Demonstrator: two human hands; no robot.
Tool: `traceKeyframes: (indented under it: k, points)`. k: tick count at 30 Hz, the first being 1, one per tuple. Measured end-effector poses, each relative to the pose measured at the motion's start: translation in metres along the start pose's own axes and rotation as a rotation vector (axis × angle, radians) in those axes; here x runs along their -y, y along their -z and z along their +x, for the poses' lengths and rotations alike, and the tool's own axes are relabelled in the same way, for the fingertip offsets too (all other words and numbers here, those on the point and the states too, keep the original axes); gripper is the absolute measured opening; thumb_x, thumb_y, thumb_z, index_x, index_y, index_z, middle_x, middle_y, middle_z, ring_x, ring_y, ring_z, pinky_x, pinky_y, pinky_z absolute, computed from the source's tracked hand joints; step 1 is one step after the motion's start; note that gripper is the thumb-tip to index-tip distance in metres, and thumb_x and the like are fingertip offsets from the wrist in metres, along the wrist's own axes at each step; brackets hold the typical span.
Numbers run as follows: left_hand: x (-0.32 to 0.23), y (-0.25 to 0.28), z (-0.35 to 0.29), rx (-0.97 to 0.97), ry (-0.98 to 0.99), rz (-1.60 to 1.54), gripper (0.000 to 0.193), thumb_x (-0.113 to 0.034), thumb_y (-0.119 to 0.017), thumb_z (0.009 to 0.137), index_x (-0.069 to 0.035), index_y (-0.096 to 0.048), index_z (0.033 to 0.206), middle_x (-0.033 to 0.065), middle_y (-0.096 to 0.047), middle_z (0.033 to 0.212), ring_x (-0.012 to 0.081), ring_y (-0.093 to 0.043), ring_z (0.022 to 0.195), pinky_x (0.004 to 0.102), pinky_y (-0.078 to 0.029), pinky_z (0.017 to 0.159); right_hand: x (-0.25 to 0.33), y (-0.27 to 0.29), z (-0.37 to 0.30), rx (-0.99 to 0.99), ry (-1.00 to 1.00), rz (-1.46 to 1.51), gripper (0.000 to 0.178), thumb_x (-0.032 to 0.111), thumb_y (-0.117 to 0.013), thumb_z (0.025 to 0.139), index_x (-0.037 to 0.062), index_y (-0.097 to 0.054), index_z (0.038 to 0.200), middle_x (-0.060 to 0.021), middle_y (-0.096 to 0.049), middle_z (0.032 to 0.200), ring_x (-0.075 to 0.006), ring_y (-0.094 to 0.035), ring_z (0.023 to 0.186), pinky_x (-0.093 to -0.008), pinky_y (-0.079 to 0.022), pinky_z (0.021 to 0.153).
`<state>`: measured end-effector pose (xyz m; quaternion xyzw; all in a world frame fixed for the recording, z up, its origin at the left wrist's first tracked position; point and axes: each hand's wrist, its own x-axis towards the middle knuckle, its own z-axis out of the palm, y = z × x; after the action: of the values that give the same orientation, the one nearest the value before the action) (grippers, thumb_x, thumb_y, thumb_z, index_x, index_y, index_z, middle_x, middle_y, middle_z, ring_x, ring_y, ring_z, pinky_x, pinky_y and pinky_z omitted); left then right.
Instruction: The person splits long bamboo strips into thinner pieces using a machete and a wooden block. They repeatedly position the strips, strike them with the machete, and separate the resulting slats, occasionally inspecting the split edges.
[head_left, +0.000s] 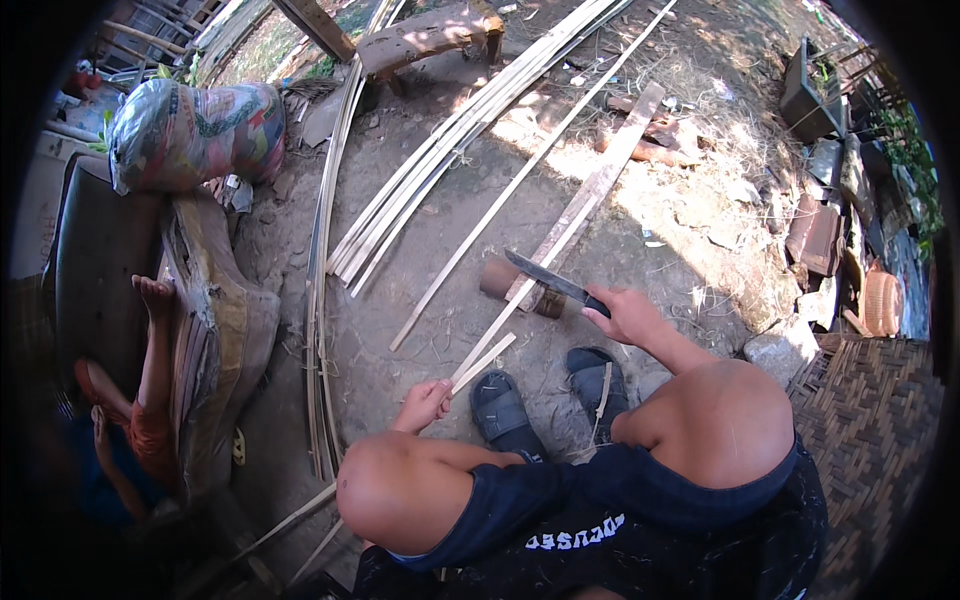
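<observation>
My left hand (428,403), by my left knee, is closed round a long pale bamboo strip (500,318). A shorter split end (488,360) angles off beside it from the same grip. The strip runs away from me onto a narrow wooden board (570,225), whose near end rests on a short log (497,279). In my right hand (628,318) is a knife, gripped by its black handle. Its dark blade (545,272) points left across the strip above the board; whether it touches the strip, I cannot tell.
Several bamboo strips (440,160) lie bundled on the dirt ground, with one single strip (530,170) nearer the board. More long strips (320,250) lie left. Another person's leg (155,340) shows far left, near a stuffed sack (200,135). A low bench (430,40) stands ahead; woven matting (880,440) is at right.
</observation>
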<state>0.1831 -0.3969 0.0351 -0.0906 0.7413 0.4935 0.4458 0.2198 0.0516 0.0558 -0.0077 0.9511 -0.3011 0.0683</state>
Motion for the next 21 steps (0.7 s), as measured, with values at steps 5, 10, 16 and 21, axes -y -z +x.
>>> traceKeyframes:
  k: [5,10,16,21]
  points:
    - [-0.036,-0.040,0.064,0.005,-0.226,0.037,0.029,-0.026,-0.055,0.104,-0.001,-0.067,0.094,-0.0007,-0.059,0.067,0.0058,-0.051,0.057,0.0238,-0.041,0.052,0.027,-0.012,-0.021,0.153,0.098,-0.029,0.041,0.042,-0.063,0.095,0.0151,-0.061,0.125,-0.0212,-0.069,0.091,-0.0444,-0.068,0.082,-0.0510,-0.056,0.072]
    - [-0.038,-0.035,0.058,-0.052,-0.288,0.143,0.026,-0.023,-0.056,0.103,-0.001,-0.068,0.094,-0.0020,-0.057,0.067,0.0050,-0.049,0.062,0.0246,-0.040,0.057,-0.030,0.012,-0.002,-0.047,-0.252,0.043,0.042,0.041,-0.063,0.095,0.0130,-0.062,0.127,-0.0228,-0.070,0.093,-0.0450,-0.068,0.085,-0.0516,-0.055,0.077]
    - [-0.039,-0.038,0.051,-0.078,-0.305,0.148,0.028,-0.024,-0.057,0.103,-0.001,-0.069,0.092,-0.0022,-0.057,0.067,0.0059,-0.049,0.062,0.0249,-0.040,0.057,-0.037,0.007,-0.017,-0.052,-0.105,-0.091,0.043,0.041,-0.063,0.095,0.0120,-0.062,0.126,-0.0223,-0.071,0.096,-0.0432,-0.068,0.088,-0.0520,-0.054,0.077]
    - [-0.035,-0.039,0.050,-0.111,-0.303,0.196,0.027,-0.024,-0.059,0.102,-0.001,-0.069,0.094,-0.0016,-0.060,0.071,0.0065,-0.050,0.063,0.0259,-0.041,0.058,-0.070,0.027,0.004,-0.165,-0.237,-0.002,0.043,0.039,-0.064,0.094,0.0118,-0.063,0.127,-0.0220,-0.071,0.098,-0.0440,-0.068,0.088,-0.0511,-0.055,0.078]
